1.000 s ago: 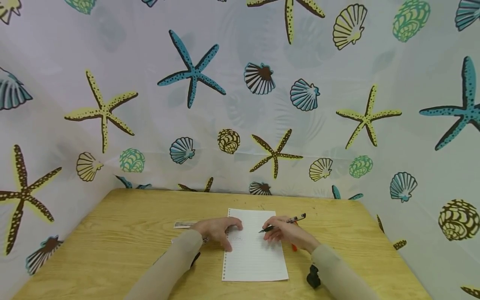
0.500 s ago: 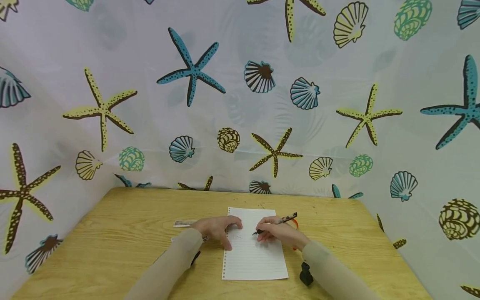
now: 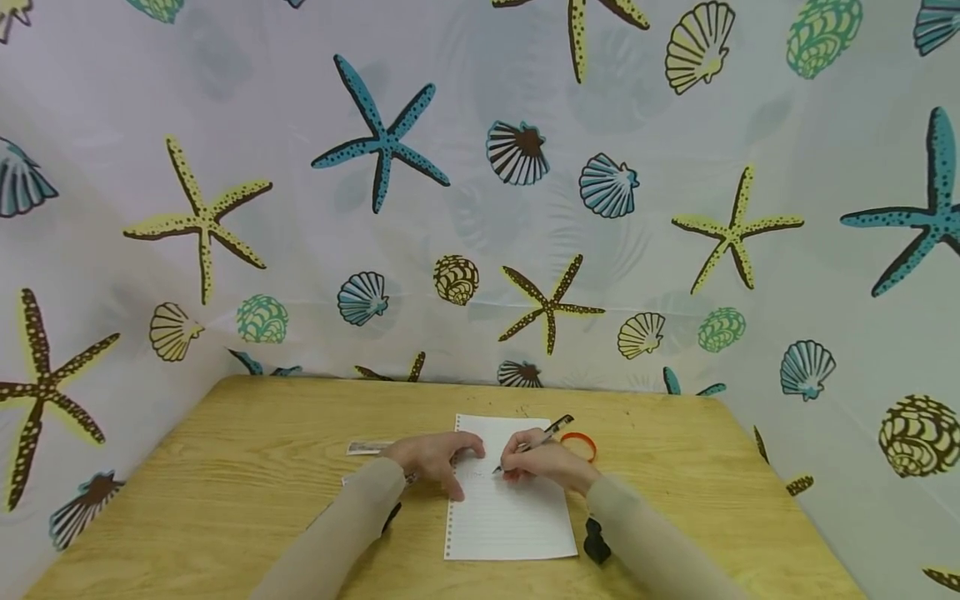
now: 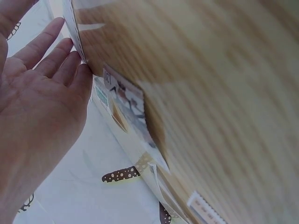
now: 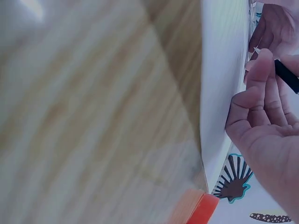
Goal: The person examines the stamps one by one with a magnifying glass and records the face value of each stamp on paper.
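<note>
Pen [image 3: 556, 428] shifted left, nib [image 3: 497, 471] now near marks [image 3: 478, 475].
Right grip [image 3: 542, 457] pinches it, apparently in writing position; left grip [image 3: 431, 460], fingers spread, rests on sheet [image 3: 510, 529].

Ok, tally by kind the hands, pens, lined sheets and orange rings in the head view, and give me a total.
Hands: 2, the left hand and the right hand
Pens: 1, the black-ended pen held in the right hand
Lined sheets: 1, the white sheet
Orange rings: 1, the orange ring
Total: 5
</note>
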`<action>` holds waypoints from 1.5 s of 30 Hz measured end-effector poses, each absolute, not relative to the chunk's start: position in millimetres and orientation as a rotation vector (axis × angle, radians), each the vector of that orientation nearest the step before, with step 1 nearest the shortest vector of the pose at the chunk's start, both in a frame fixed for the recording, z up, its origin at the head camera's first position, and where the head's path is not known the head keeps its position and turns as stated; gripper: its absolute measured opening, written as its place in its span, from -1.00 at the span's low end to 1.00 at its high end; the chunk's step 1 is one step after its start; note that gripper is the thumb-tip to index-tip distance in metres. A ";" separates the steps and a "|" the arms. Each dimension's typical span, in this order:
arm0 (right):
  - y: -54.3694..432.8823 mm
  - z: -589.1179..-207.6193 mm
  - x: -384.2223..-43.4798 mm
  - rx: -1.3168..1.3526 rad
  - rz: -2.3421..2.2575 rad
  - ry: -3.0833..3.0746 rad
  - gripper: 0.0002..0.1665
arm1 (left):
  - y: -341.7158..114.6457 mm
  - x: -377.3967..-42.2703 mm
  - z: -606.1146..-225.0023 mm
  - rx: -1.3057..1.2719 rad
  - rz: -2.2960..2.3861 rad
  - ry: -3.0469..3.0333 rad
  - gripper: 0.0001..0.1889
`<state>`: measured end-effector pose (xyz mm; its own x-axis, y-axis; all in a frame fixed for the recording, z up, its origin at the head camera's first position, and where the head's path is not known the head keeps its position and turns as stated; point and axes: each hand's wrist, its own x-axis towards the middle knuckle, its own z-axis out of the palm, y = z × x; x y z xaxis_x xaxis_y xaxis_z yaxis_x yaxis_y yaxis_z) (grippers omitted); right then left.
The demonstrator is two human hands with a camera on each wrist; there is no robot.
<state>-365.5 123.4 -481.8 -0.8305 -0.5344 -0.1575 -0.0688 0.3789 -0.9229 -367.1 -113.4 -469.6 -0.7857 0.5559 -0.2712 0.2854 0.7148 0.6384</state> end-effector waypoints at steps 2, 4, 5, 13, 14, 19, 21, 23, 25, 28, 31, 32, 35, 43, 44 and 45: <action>121.8 -481.8 -365.8 -0.519 -1.446 2.231 -0.89 | -113.8 -366.9 -469.4 0.642 0.817 2.469 -0.36; 120.6 -482.5 -366.1 -0.515 -1.443 2.238 -0.89 | -114.1 -366.3 -469.1 0.639 0.818 2.465 -0.36; 119.9 -483.1 -366.3 -0.520 -1.441 2.244 -0.88 | -114.4 -366.0 -469.0 0.636 0.816 2.464 -0.36; 115.7 -484.0 -368.6 -0.515 -1.426 2.311 -0.87 | -114.6 -367.1 -470.2 0.635 0.830 2.469 -0.36; 115.3 -483.6 -368.5 -0.518 -1.423 2.313 -0.86 | -114.6 -367.2 -470.3 0.634 0.830 2.471 -0.36; 114.1 -484.0 -369.0 -0.513 -1.414 2.323 -0.87 | -114.3 -367.9 -471.9 0.635 0.827 2.471 -0.35; 114.1 -484.7 -369.2 -0.508 -1.414 2.335 -0.87 | -113.8 -368.3 -472.7 0.633 0.829 2.469 -0.35; 113.8 -484.3 -369.4 -0.506 -1.410 2.346 -0.87 | -113.6 -368.5 -472.0 0.633 0.832 2.467 -0.35; 113.5 -483.9 -369.3 -0.509 -1.404 2.344 -0.87 | -113.8 -368.6 -471.1 0.634 0.830 2.468 -0.35; 112.8 -482.6 -368.6 -0.512 -1.400 2.343 -0.87 | -114.3 -368.0 -469.2 0.643 0.827 2.465 -0.34; 113.1 -482.8 -368.0 -0.508 -1.411 2.336 -0.88 | -114.7 -366.9 -468.4 0.647 0.824 2.461 -0.34; 113.3 -483.4 -368.4 -0.517 -1.417 2.334 -0.88 | -114.8 -366.7 -468.2 0.650 0.822 2.461 -0.33; 113.8 -484.0 -369.5 -0.531 -1.432 2.315 -0.87 | -115.1 -366.6 -467.9 0.651 0.822 2.456 -0.33; 116.8 -486.6 -372.8 -0.513 -1.452 2.279 -0.87 | -115.6 -369.0 -470.7 0.673 0.837 2.440 -0.33; 117.0 -486.7 -372.9 -0.511 -1.452 2.279 -0.87 | -115.4 -369.1 -470.8 0.674 0.838 2.439 -0.33; 117.2 -486.8 -373.0 -0.509 -1.450 2.279 -0.87 | -115.3 -369.0 -470.8 0.675 0.840 2.437 -0.33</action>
<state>-373.0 117.2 -486.8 -0.8580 -0.4973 -0.1291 -0.0937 0.3985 -0.9124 -369.0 -115.3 -470.8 -0.7674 0.5820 -0.2691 0.2928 0.6914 0.6604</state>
